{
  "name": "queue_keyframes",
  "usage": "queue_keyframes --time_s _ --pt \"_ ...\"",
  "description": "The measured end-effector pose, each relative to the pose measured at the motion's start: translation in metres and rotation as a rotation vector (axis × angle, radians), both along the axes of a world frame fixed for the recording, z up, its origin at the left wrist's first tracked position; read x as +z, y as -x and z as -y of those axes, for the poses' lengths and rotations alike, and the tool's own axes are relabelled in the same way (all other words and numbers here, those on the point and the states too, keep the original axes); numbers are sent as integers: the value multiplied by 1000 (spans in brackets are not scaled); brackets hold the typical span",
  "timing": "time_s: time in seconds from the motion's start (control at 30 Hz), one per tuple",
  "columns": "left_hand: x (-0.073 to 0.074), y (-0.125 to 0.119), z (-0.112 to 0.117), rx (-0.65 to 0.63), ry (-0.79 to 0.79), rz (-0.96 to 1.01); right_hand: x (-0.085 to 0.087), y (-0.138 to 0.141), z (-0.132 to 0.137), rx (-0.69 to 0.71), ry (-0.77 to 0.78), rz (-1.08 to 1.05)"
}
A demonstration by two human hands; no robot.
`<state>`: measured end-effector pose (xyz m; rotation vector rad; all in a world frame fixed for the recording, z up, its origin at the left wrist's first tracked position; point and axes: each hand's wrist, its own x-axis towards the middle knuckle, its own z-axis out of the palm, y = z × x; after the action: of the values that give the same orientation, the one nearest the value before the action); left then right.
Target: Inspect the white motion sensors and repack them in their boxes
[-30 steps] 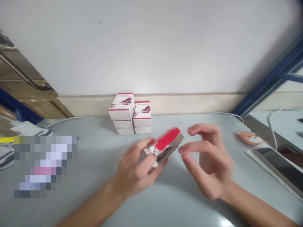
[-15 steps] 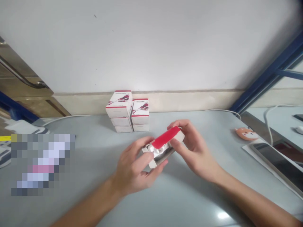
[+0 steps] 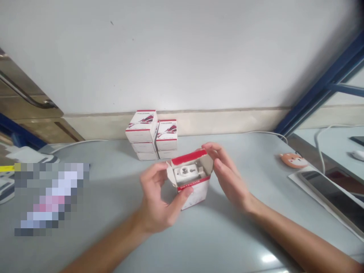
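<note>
Turned upright since the earlier frame, the box has been opened, its red-edged flaps spread apart and a white moulded fitting shown inside. Far left, a pixelated patch is laid on the grey table, and a stack of matching boxes is set behind. The box is held half-open by the left hand, its thumb pressed on the front and its fingers beside the left flap. The raised flap is touched by the right hand's fingertips, though a firm pinch cannot be told. Further right, an orange animal-shaped pad and a tablet are placed.
</note>
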<state>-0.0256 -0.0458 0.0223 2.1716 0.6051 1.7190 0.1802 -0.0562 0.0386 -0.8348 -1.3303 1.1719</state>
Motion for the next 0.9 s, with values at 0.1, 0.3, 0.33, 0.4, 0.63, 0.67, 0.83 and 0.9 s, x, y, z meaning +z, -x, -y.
queue_keyframes --time_s 0.1,0.3,0.33,0.4,0.63,0.67,0.83,0.9 --pt "3 -1 0 -79 -12 -20 3 2 3 94 122 -69" --pt "5 3 -1 -111 -33 -64 22 -2 3 295 215 -114" --pt "7 4 0 -110 -2 -82 24 -4 1 314 213 -113" --pt "11 5 2 -115 81 -131 25 -8 -1 354 212 -105" --pt "14 10 7 -105 198 -312 22 -4 4 400 252 -46" --pt "13 10 6 -100 180 -311 22 -3 5 368 222 -31" --pt "16 11 1 -92 146 -304 15 1 8 59 -170 178" --pt "19 11 -1 -119 127 -299 10 -1 7 3 -360 291"
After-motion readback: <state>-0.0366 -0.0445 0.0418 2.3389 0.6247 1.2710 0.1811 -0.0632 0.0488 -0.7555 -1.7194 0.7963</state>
